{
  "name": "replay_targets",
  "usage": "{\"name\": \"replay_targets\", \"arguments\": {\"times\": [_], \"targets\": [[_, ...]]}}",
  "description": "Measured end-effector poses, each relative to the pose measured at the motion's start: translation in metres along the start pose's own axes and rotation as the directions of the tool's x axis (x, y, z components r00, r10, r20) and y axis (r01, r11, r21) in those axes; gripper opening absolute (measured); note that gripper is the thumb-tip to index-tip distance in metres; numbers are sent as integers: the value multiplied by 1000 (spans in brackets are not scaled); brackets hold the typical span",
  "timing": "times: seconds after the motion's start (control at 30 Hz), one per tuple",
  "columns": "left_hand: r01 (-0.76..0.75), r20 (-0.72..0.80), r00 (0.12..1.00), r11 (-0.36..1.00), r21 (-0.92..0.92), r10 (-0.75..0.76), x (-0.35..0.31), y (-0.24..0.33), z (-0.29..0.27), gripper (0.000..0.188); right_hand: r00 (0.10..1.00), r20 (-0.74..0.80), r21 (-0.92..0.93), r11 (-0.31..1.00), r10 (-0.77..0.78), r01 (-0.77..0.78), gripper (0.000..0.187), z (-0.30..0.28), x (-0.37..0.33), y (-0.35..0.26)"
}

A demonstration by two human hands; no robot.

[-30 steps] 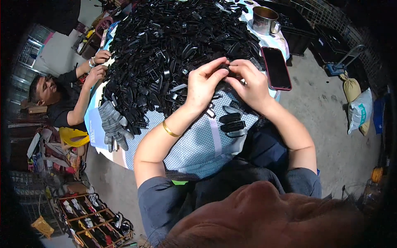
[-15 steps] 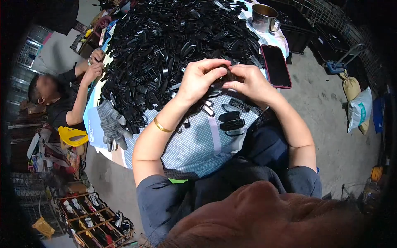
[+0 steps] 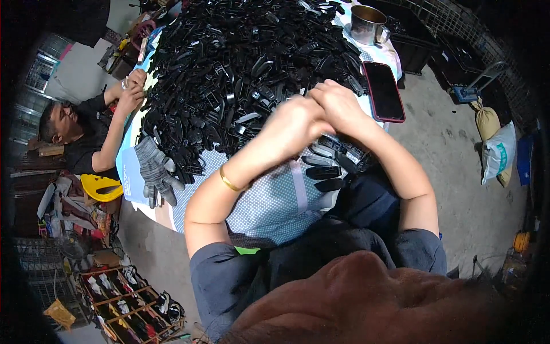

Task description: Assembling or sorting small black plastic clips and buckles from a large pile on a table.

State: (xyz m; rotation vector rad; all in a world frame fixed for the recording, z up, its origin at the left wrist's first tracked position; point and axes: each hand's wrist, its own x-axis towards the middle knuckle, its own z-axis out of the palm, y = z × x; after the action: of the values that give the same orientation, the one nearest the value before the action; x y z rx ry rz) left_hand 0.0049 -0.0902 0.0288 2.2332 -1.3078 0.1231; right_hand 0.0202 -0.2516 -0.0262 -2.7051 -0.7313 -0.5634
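Note:
My left hand (image 3: 297, 125) and my right hand (image 3: 339, 104) meet over the near right edge of a big heap of small black elongated plastic parts (image 3: 229, 74). Both are closed, knuckles up, with the left slightly smeared by motion. Whatever they hold between them is hidden under the fingers. Several loose black parts (image 3: 323, 172) lie on the patterned cloth (image 3: 263, 206) just below my hands. A gold bangle (image 3: 230, 180) circles my left wrist.
A phone (image 3: 382, 92) and a metal mug (image 3: 366, 26) stand on the table's right side. Grey gloves (image 3: 154, 169) lie at the left edge. Across the left side a co-worker's hands (image 3: 132, 92) are at the heap. Sacks (image 3: 497, 152) sit on the floor at right.
My hands have turned over, from fingertips pinched together to curled with knuckles up. The left has shifted right and nearer. Loose parts beneath them now lie differently.

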Motion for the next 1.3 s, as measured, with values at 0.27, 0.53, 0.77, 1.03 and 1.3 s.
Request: {"name": "replay_targets", "arguments": {"times": [0.27, 0.53, 0.77, 1.03, 1.3], "targets": [[22, 9, 1000, 954, 299, -26, 16, -45, 6, 22, 948, -303, 293, 956, 96, -3, 18, -15, -12, 12], [-2, 71, 997, 923, 384, -27, 23, -46, 19, 23, 842, 238, 875, 269, 484, -402, 13, -40, -22, 26], [348, -37, 900, 767, -539, -434, 10, -46, 10, 27, 889, 174, 960, 129, 423, -249, 16, -30, -20, 25], [299, 118, 817, 240, -924, -564, 5, -46, 9, 30, 921, 160, 964, 142, 356, -223, 23, -16, -14, 5], [292, -121, 921, 864, -411, -369, 1, -46, 2, 38, 922, 30, 910, 371, 386, -184, 30, -21, -16, -7]]}}
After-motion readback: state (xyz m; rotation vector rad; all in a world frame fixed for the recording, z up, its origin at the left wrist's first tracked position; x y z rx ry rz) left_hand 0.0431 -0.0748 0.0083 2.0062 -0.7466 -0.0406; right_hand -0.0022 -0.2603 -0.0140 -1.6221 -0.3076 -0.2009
